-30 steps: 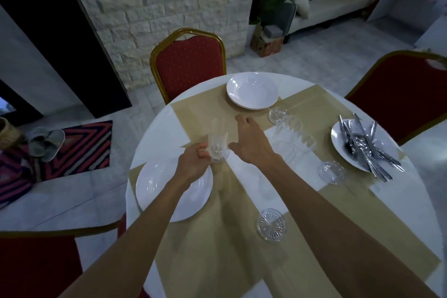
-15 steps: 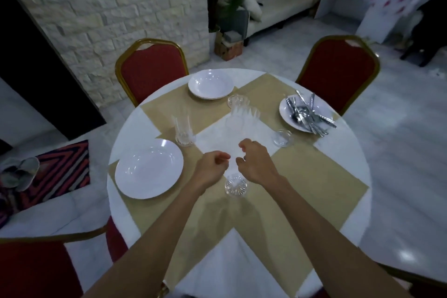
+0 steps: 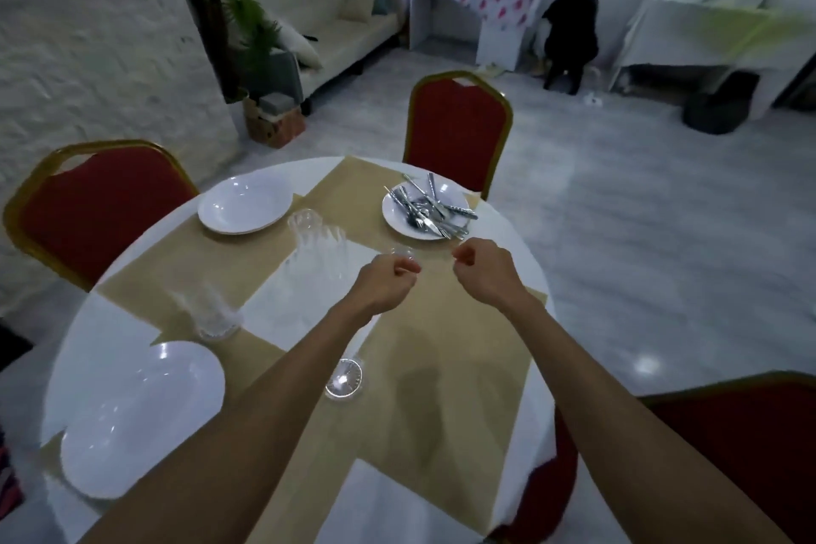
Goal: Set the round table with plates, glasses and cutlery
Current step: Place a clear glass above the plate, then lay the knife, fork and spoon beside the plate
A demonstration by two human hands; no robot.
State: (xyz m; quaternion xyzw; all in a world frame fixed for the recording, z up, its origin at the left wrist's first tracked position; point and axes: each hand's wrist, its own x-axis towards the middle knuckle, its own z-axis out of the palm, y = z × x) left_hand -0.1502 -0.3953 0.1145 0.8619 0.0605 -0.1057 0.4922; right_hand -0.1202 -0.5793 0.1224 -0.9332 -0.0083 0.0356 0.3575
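Fists above the table [image 3: 110, 336], left hand [image 3: 388, 284] and right hand [image 3: 484, 274], each grip curled closed on nothing; cutlery [image 3: 426, 208] heaped on far-edge plate [image 3: 391, 214]; glass [image 3: 216, 314] beside left-edge plate [image 3: 141, 420]

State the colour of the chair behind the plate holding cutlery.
The padded chair is red with a gold metal frame; the head view shows it.

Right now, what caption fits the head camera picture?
Left hand and right hand hover curled above the round table.

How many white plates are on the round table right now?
3: far-left plate, far-right plate under the cutlery, near-left plate. Another may be hidden.
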